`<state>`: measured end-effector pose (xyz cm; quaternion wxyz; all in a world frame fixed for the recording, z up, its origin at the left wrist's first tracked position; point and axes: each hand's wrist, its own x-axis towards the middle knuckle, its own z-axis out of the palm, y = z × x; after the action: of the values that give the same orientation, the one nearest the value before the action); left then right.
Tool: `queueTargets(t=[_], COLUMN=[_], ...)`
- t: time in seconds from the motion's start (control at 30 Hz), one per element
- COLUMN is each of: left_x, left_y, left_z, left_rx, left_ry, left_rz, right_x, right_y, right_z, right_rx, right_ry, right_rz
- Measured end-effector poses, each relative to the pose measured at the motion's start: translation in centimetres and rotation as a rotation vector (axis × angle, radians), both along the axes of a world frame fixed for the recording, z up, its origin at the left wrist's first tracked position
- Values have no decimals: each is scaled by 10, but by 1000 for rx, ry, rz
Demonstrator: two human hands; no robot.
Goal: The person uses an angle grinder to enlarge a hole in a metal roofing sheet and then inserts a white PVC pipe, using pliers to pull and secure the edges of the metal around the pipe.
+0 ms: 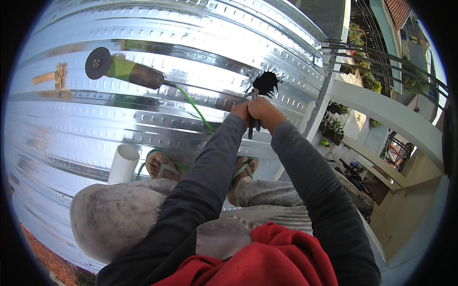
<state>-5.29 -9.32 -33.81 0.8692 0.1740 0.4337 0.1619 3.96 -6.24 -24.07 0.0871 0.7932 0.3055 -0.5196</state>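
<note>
Left to right, I note an angle grinder (125,70) lying idle on the corrugated metal decking (71,124), its green cable (195,110) trailing toward me, and a white pipe (123,163) standing beside my sandalled foot (160,167). At centre, my left hand (241,112) and right hand (263,112) are pressed together, each grip wrapped tight around one dark tool handle (251,129), its upper end at the jagged hole (265,82) in the sheet. I judge the tool rigid and moderately heavy, best held low on the handle. The hole's torn edges look sharp; the glossy sheet is likely slippery underfoot.
</note>
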Motion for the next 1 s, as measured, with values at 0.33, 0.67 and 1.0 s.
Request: queueTargets(t=[0.33,0.67,1.0], left_x=[-31,-27,-27], left_y=[29,22,8], left_z=[61,64,61], left_rx=[-387,-435,-423], left_ry=[-138,-348,4], left_rz=[-173,-23,218], right_x=[-49,1,-27], right_y=[-55,-15,3], right_z=[22,40,62], right_rx=[260,101,27], right_ry=[-21,64,107], right_rz=[-502,-386,-302])
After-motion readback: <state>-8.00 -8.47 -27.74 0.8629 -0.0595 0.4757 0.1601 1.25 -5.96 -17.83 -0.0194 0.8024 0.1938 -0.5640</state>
